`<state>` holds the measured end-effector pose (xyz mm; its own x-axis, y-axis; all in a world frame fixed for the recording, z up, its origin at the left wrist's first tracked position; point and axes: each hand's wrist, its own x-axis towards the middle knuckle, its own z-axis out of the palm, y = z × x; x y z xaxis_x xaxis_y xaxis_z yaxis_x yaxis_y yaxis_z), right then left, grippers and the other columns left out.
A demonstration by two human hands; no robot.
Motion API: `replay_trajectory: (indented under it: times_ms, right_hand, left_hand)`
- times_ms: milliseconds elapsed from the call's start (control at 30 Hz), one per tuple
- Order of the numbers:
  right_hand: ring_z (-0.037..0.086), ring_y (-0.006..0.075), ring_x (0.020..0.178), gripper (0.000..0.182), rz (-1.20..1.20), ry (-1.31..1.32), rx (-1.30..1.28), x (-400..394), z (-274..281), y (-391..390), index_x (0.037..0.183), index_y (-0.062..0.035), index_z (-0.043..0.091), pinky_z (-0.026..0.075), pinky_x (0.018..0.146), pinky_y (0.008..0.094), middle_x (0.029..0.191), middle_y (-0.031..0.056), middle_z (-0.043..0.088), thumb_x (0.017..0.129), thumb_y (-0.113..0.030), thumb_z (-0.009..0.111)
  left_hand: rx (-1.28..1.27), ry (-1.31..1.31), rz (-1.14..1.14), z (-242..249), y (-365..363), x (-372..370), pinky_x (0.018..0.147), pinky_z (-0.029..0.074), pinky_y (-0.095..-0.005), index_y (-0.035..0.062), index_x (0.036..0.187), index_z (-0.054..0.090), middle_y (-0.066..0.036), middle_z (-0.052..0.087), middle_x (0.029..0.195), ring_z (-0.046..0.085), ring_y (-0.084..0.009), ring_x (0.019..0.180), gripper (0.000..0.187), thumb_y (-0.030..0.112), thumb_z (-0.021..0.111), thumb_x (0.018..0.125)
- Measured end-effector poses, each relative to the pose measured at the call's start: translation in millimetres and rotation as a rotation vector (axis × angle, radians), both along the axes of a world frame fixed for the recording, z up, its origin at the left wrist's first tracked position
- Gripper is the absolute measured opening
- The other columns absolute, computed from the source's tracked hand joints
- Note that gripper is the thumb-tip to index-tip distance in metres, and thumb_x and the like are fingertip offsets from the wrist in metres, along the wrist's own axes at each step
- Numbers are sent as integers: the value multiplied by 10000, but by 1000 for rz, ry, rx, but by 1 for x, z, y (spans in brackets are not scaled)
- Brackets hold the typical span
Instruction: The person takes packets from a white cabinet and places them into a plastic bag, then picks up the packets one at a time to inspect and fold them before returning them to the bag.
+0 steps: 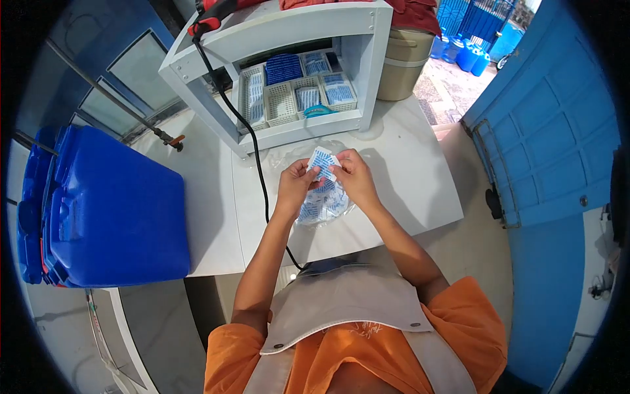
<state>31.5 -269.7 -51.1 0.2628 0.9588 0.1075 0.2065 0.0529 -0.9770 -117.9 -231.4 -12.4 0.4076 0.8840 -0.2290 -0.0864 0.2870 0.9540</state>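
Small white packets with blue print (322, 159) are fanned out between my two hands above the table. My left hand (295, 186) pinches them from the left, thumb on the printed face. On the other side my right hand (356, 177) grips their right edge between thumb and fingers. Just below the hands a clear plastic bag (324, 209) lies on the white table (410, 197), with more of the same blue-printed packets inside.
Beyond the hands a white shelf unit (302, 136) holds several baskets (281, 105) of packets. A black cable (260, 167) runs down from a red tool (205, 26) on top. Blue jerrycans (121, 210) stand at left, a beige bucket (401, 62) behind, a blue door (551, 125) at right.
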Motion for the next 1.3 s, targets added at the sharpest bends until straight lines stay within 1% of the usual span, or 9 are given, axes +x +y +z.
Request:
replay_trajectory:
  times_ms: [67, 400, 600, 667, 800, 867, 967, 1133, 1300]
  right_hand:
    - [592, 140, 639, 305, -55, 101, 64, 2, -8, 2, 1039, -4, 508, 462, 573, 262, 786, 81, 619, 774, -55, 651]
    - [599, 148, 715, 315, 140, -137, 164, 34, 18, -8, 1059, -1, 513, 488, 641, 255, 903, 107, 580, 775, -15, 648]
    - [598, 158, 708, 324, 284, 166, -27, 39, 31, -5, 1066, -8, 499, 476, 639, 255, 807, 91, 595, 778, -25, 646]
    - [609, 200, 693, 315, 197, -152, -19, 32, 49, -14, 1053, -1, 490, 475, 640, 284, 789, 107, 602, 783, -50, 645]
    - [598, 261, 720, 314, 196, -357, 56, 23, 58, -23, 1054, -12, 489, 473, 666, 342, 802, 128, 593, 782, -63, 637]
    - [570, 302, 761, 269, 15, -537, 257, 17, 59, -26, 1018, -28, 510, 463, 697, 391, 812, 128, 579, 779, -71, 624]
    - [554, 296, 787, 163, 84, -676, 459, 14, 58, -28, 931, -30, 540, 456, 707, 403, 818, 117, 564, 788, -77, 602]
    - [560, 280, 746, 119, 199, -556, 293, 34, 69, -20, 800, -16, 557, 453, 667, 376, 767, 112, 574, 780, -116, 617]
    - [562, 270, 710, 171, 307, -479, 129, 41, 72, -8, 770, -11, 565, 444, 637, 357, 721, 111, 582, 766, -163, 643]
  left_hand:
    - [30, 1, -24, 1, 0, 1, 677, 492, -229, -8, 1054, 569, -47, 637, 903, 613, -109, 742, 194, 74, 549, 879]
    - [111, 66, -177, 7, 9, -9, 718, 510, -251, -33, 1125, 532, -59, 621, 940, 604, -112, 771, 238, 38, 466, 908]
    - [181, 137, -218, 11, 9, -6, 713, 514, -258, -31, 1111, 556, -30, 606, 919, 567, -90, 766, 241, 59, 447, 915]
    - [185, 154, -204, 14, 8, -5, 706, 519, -258, -36, 1100, 563, -33, 607, 912, 569, -90, 760, 240, 53, 447, 910]
    - [196, 216, -148, 18, 7, -2, 683, 532, -256, -43, 1057, 588, -44, 615, 873, 580, -94, 723, 233, 32, 447, 889]
    - [176, 231, -92, 22, 5, 1, 680, 535, -255, -43, 1041, 597, -47, 617, 857, 584, -95, 705, 228, 24, 448, 882]
    - [166, 226, -42, 19, 5, 2, 670, 536, -257, -41, 1020, 611, -49, 620, 838, 588, -102, 678, 225, 23, 452, 873]
    - [268, 194, -216, 16, 10, -1, 645, 517, -254, -26, 1035, 614, -49, 613, 813, 589, -123, 670, 235, 44, 456, 875]
    - [77, 102, -262, 26, 6, 4, 642, 500, -237, -19, 1126, 534, -72, 574, 904, 598, -143, 677, 262, 57, 457, 888]
